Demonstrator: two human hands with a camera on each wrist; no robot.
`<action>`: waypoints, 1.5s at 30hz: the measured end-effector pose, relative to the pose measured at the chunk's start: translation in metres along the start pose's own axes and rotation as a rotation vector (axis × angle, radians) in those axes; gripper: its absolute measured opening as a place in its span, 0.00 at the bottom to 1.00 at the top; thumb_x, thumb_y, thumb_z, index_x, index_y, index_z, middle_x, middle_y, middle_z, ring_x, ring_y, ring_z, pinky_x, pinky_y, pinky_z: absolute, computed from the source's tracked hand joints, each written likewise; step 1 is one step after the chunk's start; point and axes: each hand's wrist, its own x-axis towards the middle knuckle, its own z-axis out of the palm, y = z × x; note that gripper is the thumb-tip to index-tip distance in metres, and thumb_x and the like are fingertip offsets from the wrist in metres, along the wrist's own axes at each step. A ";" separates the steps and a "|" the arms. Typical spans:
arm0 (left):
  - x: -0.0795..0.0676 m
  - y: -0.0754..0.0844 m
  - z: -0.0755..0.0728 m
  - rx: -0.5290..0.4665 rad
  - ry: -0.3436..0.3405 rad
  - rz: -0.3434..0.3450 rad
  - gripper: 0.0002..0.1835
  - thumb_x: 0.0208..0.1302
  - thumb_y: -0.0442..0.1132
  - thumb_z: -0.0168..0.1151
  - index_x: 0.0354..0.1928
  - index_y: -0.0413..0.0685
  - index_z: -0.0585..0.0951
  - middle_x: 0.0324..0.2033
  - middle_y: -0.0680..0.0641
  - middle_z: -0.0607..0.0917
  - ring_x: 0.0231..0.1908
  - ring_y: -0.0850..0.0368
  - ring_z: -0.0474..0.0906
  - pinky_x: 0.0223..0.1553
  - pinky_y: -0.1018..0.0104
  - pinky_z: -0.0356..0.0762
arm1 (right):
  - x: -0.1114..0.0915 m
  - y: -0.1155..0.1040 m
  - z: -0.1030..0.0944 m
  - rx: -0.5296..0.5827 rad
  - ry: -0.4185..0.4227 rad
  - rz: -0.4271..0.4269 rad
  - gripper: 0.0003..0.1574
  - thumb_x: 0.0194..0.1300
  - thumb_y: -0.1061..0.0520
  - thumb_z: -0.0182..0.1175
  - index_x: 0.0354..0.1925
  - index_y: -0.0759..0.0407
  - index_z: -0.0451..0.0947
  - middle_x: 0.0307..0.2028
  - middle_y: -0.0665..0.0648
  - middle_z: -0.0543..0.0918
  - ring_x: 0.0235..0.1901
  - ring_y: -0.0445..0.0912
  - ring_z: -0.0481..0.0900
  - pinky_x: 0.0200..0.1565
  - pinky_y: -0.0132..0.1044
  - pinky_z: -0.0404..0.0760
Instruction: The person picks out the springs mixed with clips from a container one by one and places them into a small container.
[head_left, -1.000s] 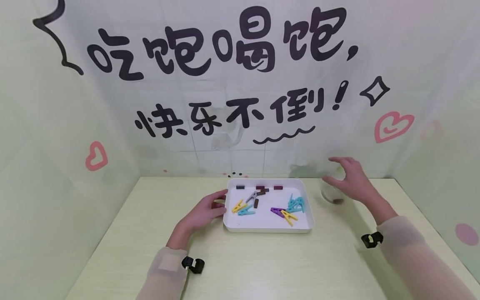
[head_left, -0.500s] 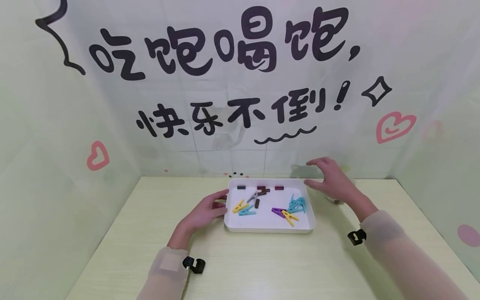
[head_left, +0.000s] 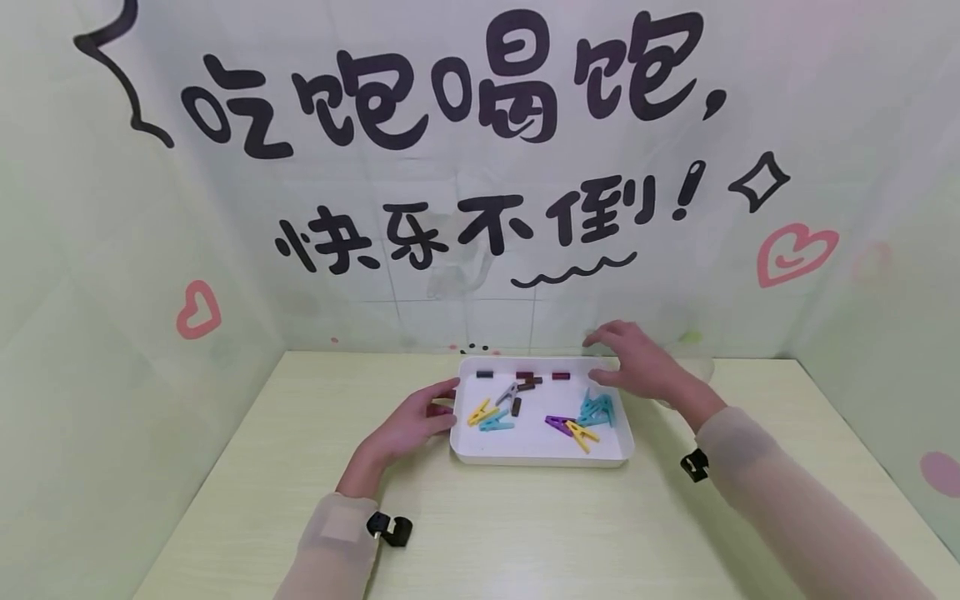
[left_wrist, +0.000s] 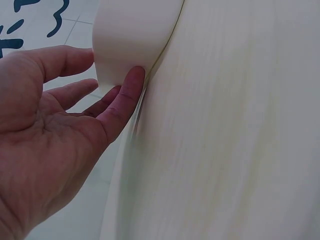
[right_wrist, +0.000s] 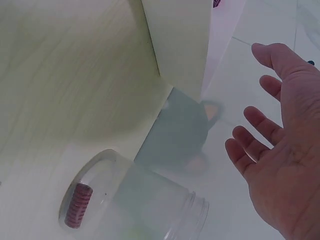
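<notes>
A white tray (head_left: 542, 461) holds several clothespins and small cylinders. My left hand (head_left: 408, 425) rests its fingertips against the tray's left side; in the left wrist view these fingers (left_wrist: 131, 90) touch the outer wall. Over the tray's back right corner hovers my right hand (head_left: 637, 362), fingers spread, holding nothing. Nearest it are teal clothespins (head_left: 597, 408) and a dark red cylinder (head_left: 561, 376). Purple (head_left: 558, 424) and yellow clothespins (head_left: 582, 435) lie in front. At the left are a grey clothespin (head_left: 508, 392), a yellow one (head_left: 482, 412) and a teal one (head_left: 495, 422).
A clear jar (right_wrist: 150, 200) with a ribbed reddish cylinder (right_wrist: 79, 206) at its bottom stands right of the tray, partly hidden by my right hand in the head view. A printed curtain (head_left: 450, 317) closes off the back of the wooden table (head_left: 525, 533).
My right hand has moved left, from over the clear jar to the tray's back right corner. The left hand keeps its place at the tray's side.
</notes>
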 end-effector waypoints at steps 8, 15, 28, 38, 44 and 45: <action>-0.002 -0.001 0.000 0.006 0.009 -0.005 0.34 0.77 0.31 0.61 0.81 0.43 0.65 0.70 0.39 0.75 0.60 0.46 0.78 0.61 0.53 0.81 | 0.018 -0.004 0.011 -0.085 -0.073 -0.084 0.27 0.66 0.52 0.76 0.62 0.51 0.84 0.66 0.64 0.77 0.66 0.63 0.71 0.67 0.63 0.73; -0.001 -0.001 0.000 0.005 0.016 -0.010 0.34 0.77 0.32 0.62 0.81 0.46 0.66 0.69 0.43 0.76 0.59 0.49 0.78 0.61 0.54 0.81 | 0.031 -0.008 0.015 -0.177 -0.166 -0.146 0.26 0.66 0.53 0.76 0.61 0.46 0.84 0.66 0.60 0.77 0.66 0.60 0.72 0.66 0.61 0.74; 0.000 0.000 0.001 -0.017 0.013 0.002 0.33 0.77 0.31 0.61 0.81 0.45 0.66 0.69 0.42 0.76 0.60 0.49 0.78 0.61 0.54 0.81 | 0.056 -0.018 0.022 -0.380 -0.312 -0.248 0.26 0.69 0.60 0.72 0.61 0.38 0.85 0.66 0.57 0.78 0.66 0.57 0.73 0.68 0.57 0.75; 0.000 0.003 0.001 -0.008 0.002 0.015 0.33 0.77 0.31 0.60 0.81 0.42 0.65 0.69 0.40 0.75 0.60 0.46 0.78 0.62 0.53 0.81 | 0.064 -0.015 0.032 -0.445 -0.325 -0.308 0.26 0.72 0.61 0.68 0.61 0.36 0.85 0.65 0.54 0.79 0.63 0.54 0.75 0.65 0.56 0.76; 0.000 0.000 0.001 -0.020 0.008 0.009 0.33 0.77 0.30 0.60 0.81 0.42 0.65 0.69 0.40 0.75 0.60 0.46 0.78 0.61 0.53 0.81 | 0.066 -0.013 0.037 -0.481 -0.306 -0.354 0.22 0.74 0.59 0.68 0.60 0.36 0.85 0.63 0.54 0.80 0.61 0.54 0.77 0.63 0.55 0.78; 0.000 0.000 0.001 -0.021 0.008 0.005 0.33 0.77 0.30 0.60 0.81 0.42 0.65 0.69 0.40 0.75 0.60 0.46 0.78 0.61 0.54 0.81 | 0.066 -0.013 0.038 -0.484 -0.305 -0.359 0.22 0.74 0.58 0.68 0.60 0.36 0.85 0.63 0.54 0.80 0.61 0.54 0.77 0.63 0.56 0.78</action>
